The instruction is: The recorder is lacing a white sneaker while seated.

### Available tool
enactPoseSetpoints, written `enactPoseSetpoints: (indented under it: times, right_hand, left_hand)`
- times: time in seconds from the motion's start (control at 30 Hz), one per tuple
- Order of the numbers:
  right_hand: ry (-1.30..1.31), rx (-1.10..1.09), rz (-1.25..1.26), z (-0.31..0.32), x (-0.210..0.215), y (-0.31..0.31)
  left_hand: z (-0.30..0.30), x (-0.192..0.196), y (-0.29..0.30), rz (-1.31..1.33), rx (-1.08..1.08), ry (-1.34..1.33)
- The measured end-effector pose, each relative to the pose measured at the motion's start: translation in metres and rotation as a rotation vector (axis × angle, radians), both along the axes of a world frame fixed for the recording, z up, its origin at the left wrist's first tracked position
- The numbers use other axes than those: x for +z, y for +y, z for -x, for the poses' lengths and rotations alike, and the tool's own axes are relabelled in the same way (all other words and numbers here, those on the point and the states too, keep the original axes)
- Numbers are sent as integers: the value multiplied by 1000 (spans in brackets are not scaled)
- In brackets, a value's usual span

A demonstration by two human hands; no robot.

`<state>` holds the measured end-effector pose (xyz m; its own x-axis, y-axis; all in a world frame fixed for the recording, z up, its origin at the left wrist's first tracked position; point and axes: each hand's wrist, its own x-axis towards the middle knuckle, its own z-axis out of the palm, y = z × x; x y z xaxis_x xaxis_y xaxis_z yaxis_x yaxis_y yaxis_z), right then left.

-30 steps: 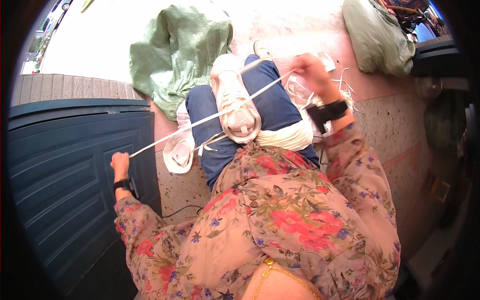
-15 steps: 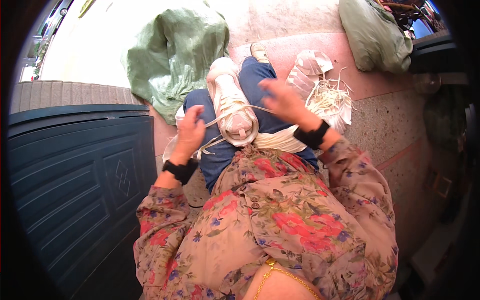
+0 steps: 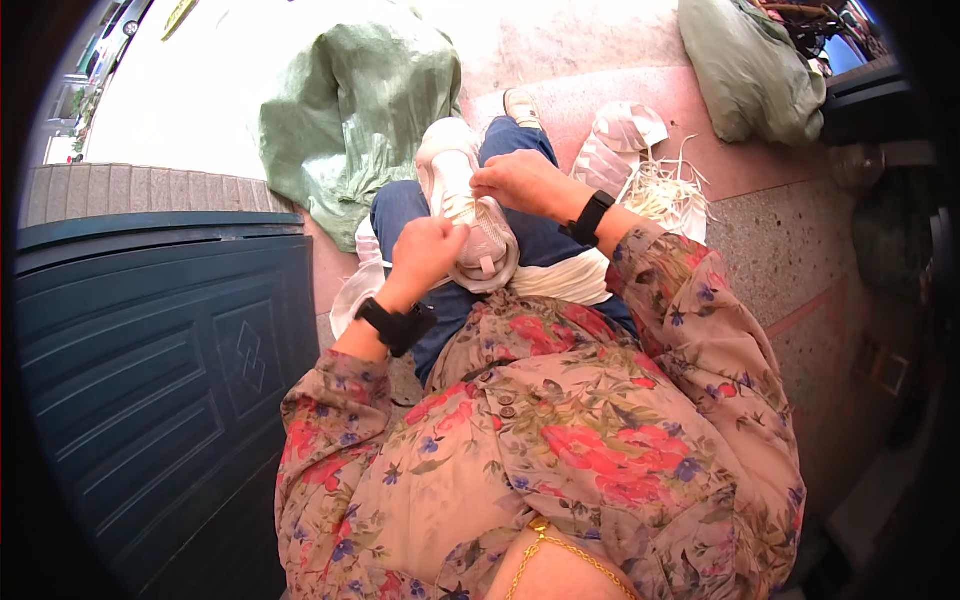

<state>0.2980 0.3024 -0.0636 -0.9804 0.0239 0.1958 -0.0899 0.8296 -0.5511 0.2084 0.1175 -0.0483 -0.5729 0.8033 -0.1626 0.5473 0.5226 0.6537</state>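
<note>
A pale pink and white sneaker (image 3: 488, 244) rests on my lap, its toe pointing away from me and its lacing partly covered by my hands. My left hand (image 3: 424, 258) is closed over the lower left side of the lacing. Pinched fingers of my right hand (image 3: 528, 185) meet the shoe's upper right side, higher up the tongue. Both seem to grip the cream shoelace (image 3: 457, 208), though its ends are hidden in my fingers. Across my right thigh lies a bundle of cream laces (image 3: 562, 279).
To the right on the ground are white shoe pieces (image 3: 622, 135) with a tangle of loose laces (image 3: 665, 192). A green sack (image 3: 360, 110) stands ahead, another sack (image 3: 750, 75) at far right. A dark blue panelled door (image 3: 170, 390) flanks my left side.
My hands were spread apart, with the lace stretched out to both sides. They have come inward onto the shoe, the right one moving left, the left one moving right.
</note>
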Motion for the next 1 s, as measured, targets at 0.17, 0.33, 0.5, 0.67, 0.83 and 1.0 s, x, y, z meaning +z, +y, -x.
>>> enactPoseSetpoints:
  times: [0.17,0.33,0.5,0.67,0.83,1.0]
  right_hand:
    - [-75,-38,-3,-12,-7,-5]
    - [-3,-29,185,-10,-5,-14]
    - [-66,34,213,-9,-16,-14]
    - [-231,148,258,2,-5,-10]
    - [-502,261,546,18,-5,0]
    - [-469,149,250,15,6,-14]
  left_hand:
    - [26,2,-8,254,353,-925]
    - [20,-23,-19,9,113,-361]
    - [-6,13,-12,49,-101,198]
    - [-8,6,-13,64,-194,391]
    - [11,-1,1,84,271,-899]
    - [23,-1,-9,258,331,-1094]
